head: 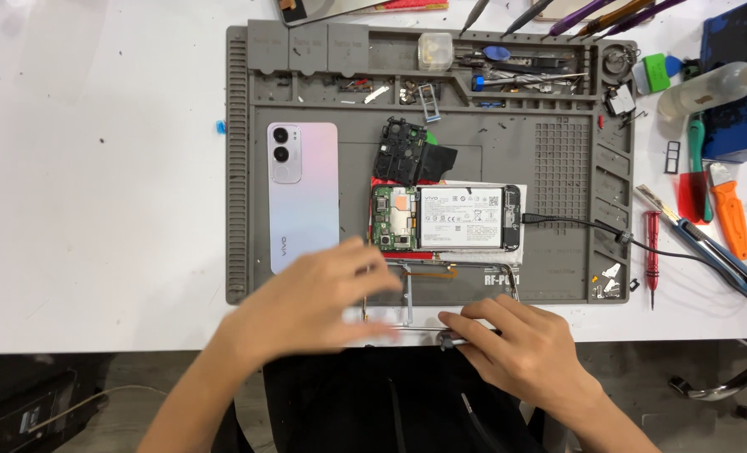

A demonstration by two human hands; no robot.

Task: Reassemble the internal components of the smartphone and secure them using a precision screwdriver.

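Thin silver rectangular phone frame (457,289) lying at near edge of grey silicone repair mat (239,168), partly overhanging bench edge. I'm watching left hand (306,302) pressing flat on its left end, fingers spread, blurred. Right hand (516,344) pinching small metal tool (451,340) against frame's near rail. Teardown looking well along: iridescent pink-blue back cover (303,195) lying off at mat's left, opened phone body with white battery and green board (445,218) sitting mid-mat, black cable plugged in. Reassembly remaining, by my judgement.
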